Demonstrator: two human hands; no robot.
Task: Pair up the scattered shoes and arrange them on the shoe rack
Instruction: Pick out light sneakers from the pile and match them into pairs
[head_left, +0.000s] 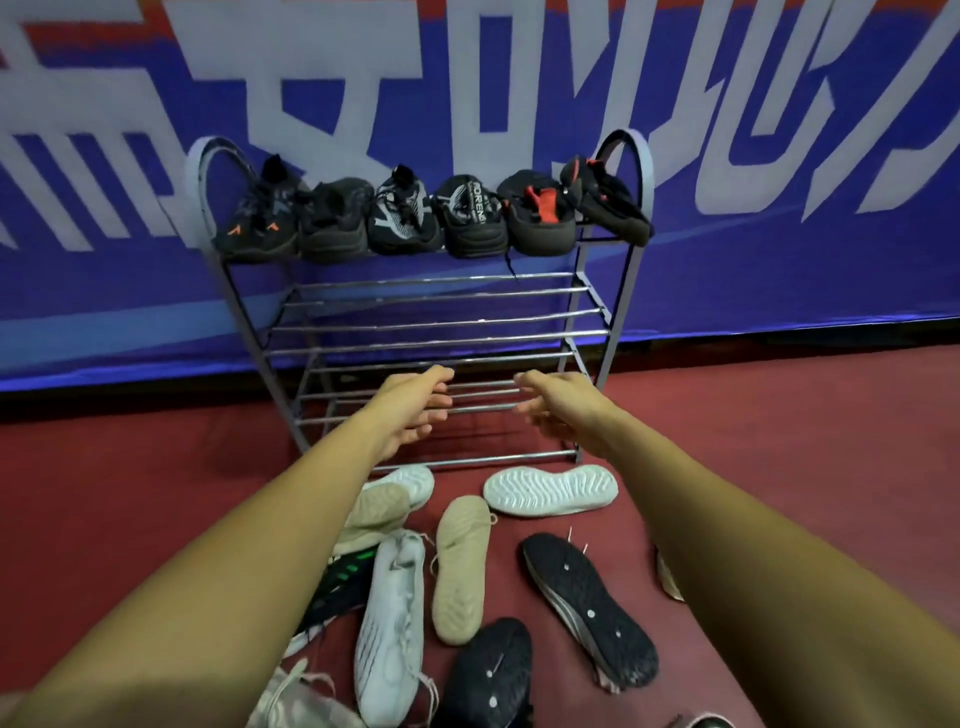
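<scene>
both hands are loose and hold nothing: the left hand (415, 410) and right hand (558, 410) are apart, in front of the shoe rack (436, 327) and its lower bars. six dark shoes (405, 218) line its top tier. the far-right red-trimmed shoe (608, 202) overhangs the tier's end, so a bump could drop it. upturned soles on the floor (156, 467), like the beige shoe (460, 566), invite mismatches. the forearms cover several shoes, and others are cut off at the near edge.

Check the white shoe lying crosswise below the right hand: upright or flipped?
Flipped: the white shoe lies on the red floor with its ridged sole facing up.
</scene>
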